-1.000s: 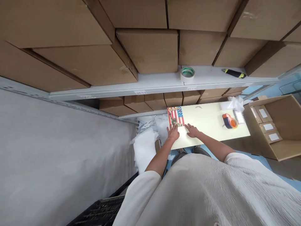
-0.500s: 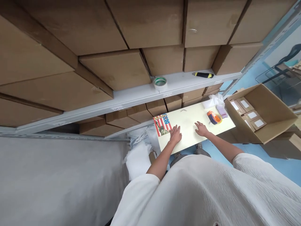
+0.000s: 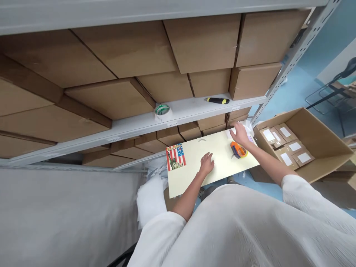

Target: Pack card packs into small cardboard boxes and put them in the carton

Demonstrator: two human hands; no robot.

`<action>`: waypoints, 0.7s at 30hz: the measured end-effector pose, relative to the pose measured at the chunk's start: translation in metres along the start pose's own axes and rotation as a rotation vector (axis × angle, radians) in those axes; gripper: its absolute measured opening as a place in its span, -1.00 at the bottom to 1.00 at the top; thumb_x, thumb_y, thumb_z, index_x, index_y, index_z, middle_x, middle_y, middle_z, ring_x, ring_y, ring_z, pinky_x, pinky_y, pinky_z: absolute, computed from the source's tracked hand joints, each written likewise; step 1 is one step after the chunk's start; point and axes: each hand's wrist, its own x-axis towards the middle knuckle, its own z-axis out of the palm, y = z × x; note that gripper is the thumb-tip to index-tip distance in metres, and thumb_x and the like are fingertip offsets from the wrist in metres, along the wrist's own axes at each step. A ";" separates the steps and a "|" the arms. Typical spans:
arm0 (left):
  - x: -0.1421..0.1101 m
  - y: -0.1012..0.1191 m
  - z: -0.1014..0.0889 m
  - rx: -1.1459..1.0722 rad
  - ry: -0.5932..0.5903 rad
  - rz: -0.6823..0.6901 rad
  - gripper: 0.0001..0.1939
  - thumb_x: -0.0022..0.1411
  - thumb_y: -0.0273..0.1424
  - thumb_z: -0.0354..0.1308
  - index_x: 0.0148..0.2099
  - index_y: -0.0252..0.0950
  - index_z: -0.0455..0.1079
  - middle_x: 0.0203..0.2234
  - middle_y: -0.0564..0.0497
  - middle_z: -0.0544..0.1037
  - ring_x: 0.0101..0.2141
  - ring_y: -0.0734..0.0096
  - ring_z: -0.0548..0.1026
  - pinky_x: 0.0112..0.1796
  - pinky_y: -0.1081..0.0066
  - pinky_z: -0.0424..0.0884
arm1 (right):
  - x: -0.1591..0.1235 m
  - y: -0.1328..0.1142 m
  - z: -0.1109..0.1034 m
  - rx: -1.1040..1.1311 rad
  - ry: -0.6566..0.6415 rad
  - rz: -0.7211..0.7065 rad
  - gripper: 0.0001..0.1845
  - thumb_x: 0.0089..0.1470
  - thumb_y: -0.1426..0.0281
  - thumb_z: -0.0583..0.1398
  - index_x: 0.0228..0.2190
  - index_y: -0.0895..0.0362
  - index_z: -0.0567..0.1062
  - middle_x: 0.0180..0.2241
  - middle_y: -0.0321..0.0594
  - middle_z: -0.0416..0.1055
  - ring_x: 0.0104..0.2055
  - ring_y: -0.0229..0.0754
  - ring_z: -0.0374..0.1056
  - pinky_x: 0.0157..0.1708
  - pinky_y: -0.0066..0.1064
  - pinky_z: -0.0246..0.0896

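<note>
Here's the left hand point(image 3: 206, 164), grip released, lying flat on the desk point(image 3: 191, 181) near a Statue of Liberty flag card point(image 3: 175, 157) with unreadably small lettering, while the open right hand point(image 3: 239, 134) is hovering above an orange tape dispenser point(image 3: 238, 150), partly hiding white plastic wrap point(image 3: 246, 128).

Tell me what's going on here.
A person stands at a pale yellow work surface, left hand resting on it near a Statue of Liberty and American flag print. The right hand is over white packing material, just beyond an orange tape dispenser. To the right sits an open cardboard box of labelled packets.
</note>
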 end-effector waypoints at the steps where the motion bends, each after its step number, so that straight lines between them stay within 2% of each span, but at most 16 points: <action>1: 0.001 0.005 0.003 -0.002 0.012 -0.024 -0.41 0.47 -0.42 0.06 0.48 -0.29 0.30 0.53 -0.26 0.26 0.52 0.01 0.19 0.48 0.00 0.09 | 0.030 0.002 -0.010 0.009 0.041 -0.052 -0.52 0.40 0.29 0.07 0.24 0.16 0.44 0.25 0.13 0.43 0.27 0.23 0.30 0.27 0.06 0.24; 3: 0.000 0.014 0.009 -0.007 0.034 -0.071 -0.43 0.47 -0.41 0.07 0.47 -0.28 0.31 0.52 -0.26 0.27 0.51 0.00 0.21 0.47 -0.03 0.12 | 0.089 0.002 -0.025 0.022 0.090 -0.127 -0.50 0.37 0.30 0.07 0.25 0.17 0.41 0.30 0.16 0.37 0.29 0.27 0.26 0.28 0.12 0.21; 5: -0.002 0.021 0.013 -0.018 0.061 -0.106 -0.44 0.46 -0.41 0.09 0.46 -0.27 0.34 0.51 -0.25 0.30 0.50 -0.01 0.23 0.47 -0.05 0.15 | 0.138 -0.001 -0.031 0.017 0.064 -0.180 -0.50 0.36 0.30 0.08 0.25 0.20 0.41 0.33 0.22 0.33 0.29 0.29 0.24 0.26 0.15 0.21; 7: -0.007 0.025 0.016 -0.032 0.089 -0.130 -0.45 0.45 -0.40 0.12 0.44 -0.27 0.36 0.50 -0.25 0.31 0.50 -0.01 0.25 0.46 -0.04 0.17 | 0.173 -0.005 -0.030 -0.010 0.006 -0.190 -0.52 0.35 0.30 0.09 0.20 0.23 0.43 0.30 0.27 0.35 0.25 0.33 0.25 0.22 0.17 0.22; 9: -0.011 0.027 0.017 -0.046 0.114 -0.153 -0.45 0.45 -0.41 0.13 0.43 -0.27 0.38 0.49 -0.25 0.32 0.49 0.00 0.26 0.46 -0.02 0.19 | 0.196 -0.008 -0.025 -0.036 -0.049 -0.173 -0.55 0.35 0.30 0.10 0.16 0.24 0.46 0.23 0.31 0.42 0.21 0.36 0.26 0.18 0.20 0.22; 12: -0.018 0.023 0.018 -0.058 0.143 -0.186 -0.47 0.44 -0.41 0.15 0.40 -0.27 0.41 0.49 -0.24 0.33 0.49 0.00 0.27 0.44 -0.01 0.24 | 0.212 -0.008 -0.017 -0.073 -0.106 -0.135 -0.59 0.36 0.29 0.09 0.12 0.22 0.48 0.11 0.28 0.51 0.15 0.36 0.28 0.15 0.21 0.19; 15: -0.024 0.016 0.017 -0.052 0.153 -0.199 -0.49 0.44 -0.42 0.15 0.38 -0.26 0.44 0.48 -0.24 0.34 0.47 0.00 0.29 0.42 -0.01 0.28 | 0.216 -0.007 -0.015 -0.096 -0.120 -0.127 -0.62 0.36 0.32 0.09 0.09 0.20 0.49 0.03 0.23 0.55 0.11 0.33 0.28 0.13 0.18 0.16; 18: -0.026 0.012 0.018 -0.047 0.149 -0.195 -0.50 0.43 -0.44 0.13 0.37 -0.30 0.45 0.47 -0.27 0.34 0.48 -0.01 0.29 0.43 0.00 0.27 | 0.211 -0.008 -0.019 -0.084 -0.085 -0.151 -0.66 0.35 0.32 0.11 0.03 0.19 0.52 -0.05 0.20 0.57 0.09 0.32 0.27 0.12 0.15 0.13; 21: -0.024 0.010 0.019 -0.063 0.134 -0.161 -0.51 0.44 -0.43 0.12 0.36 -0.30 0.45 0.46 -0.25 0.36 0.48 0.02 0.29 0.45 0.01 0.25 | 0.192 -0.012 -0.028 -0.060 -0.050 -0.154 -0.69 0.33 0.30 0.15 -0.01 0.19 0.54 -0.09 0.17 0.57 0.07 0.31 0.26 0.10 0.08 0.13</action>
